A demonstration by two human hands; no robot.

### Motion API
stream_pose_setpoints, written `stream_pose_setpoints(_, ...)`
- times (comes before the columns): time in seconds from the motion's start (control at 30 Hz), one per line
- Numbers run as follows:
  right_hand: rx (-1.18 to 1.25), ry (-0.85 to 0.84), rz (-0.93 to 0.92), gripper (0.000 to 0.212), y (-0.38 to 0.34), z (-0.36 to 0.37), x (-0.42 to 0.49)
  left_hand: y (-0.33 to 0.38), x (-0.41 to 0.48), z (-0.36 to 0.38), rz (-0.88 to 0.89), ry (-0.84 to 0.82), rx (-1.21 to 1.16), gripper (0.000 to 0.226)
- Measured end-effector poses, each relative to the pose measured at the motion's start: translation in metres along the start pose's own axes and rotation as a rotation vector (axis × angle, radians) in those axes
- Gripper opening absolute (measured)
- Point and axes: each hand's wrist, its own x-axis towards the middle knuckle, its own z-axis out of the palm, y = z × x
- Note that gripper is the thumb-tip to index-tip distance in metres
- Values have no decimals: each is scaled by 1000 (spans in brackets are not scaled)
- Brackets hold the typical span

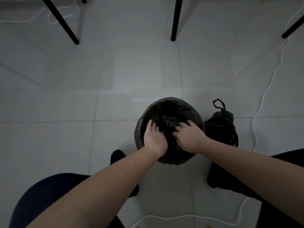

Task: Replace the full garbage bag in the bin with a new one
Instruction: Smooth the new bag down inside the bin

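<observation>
A round bin (pixel 139 129) stands on the tiled floor between my feet, lined with a black garbage bag (pixel 169 109) whose edge is folded over the rim. Both hands reach down inside it. My left hand (pixel 153 137) presses the liner on the left inner side with its fingers spread. On the right inner side my right hand (pixel 187 137) pushes crumpled liner down, fingers spread and slightly bent. A tied, full black garbage bag (pixel 220 127) with a loop handle sits on the floor just right of the bin.
Black table or chair legs (pixel 175 20) stand farther off at the top, another leg (pixel 62 22) at the upper left. A white cable (pixel 263 96) snakes along the right side and across the floor near my feet. My dark-socked feet flank the bin.
</observation>
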Motion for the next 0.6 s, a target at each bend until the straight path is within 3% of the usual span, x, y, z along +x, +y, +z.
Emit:
stream_pose_setpoints(0.1,-106,-300,171,64,6,14,-1,-11,0,11,-66,-118,186,76)
stream_pose_setpoints(0.2,-77,-544,136,64,2,16,0,-22,3,16,-89,-101,294,78)
stream_pose_setpoints(0.27,46,-544,78,60,-1,7,5,-19,6,15,-93,-45,282,74)
stream_pose_setpoints(0.4,108,-77,-1,48,1,5,14,-6,10,9,15,70,45,67)
stream_pose_setpoints(0.43,74,-58,13,52,4,10,14,-5,11,9,21,53,-9,67)
stream_pose_setpoints(0.5,3,-212,93,63,9,24,10,-8,9,11,-37,-34,0,72)
stream_pose_setpoints(0.6,-92,-474,172,71,5,34,8,-13,6,19,-81,-96,207,78)
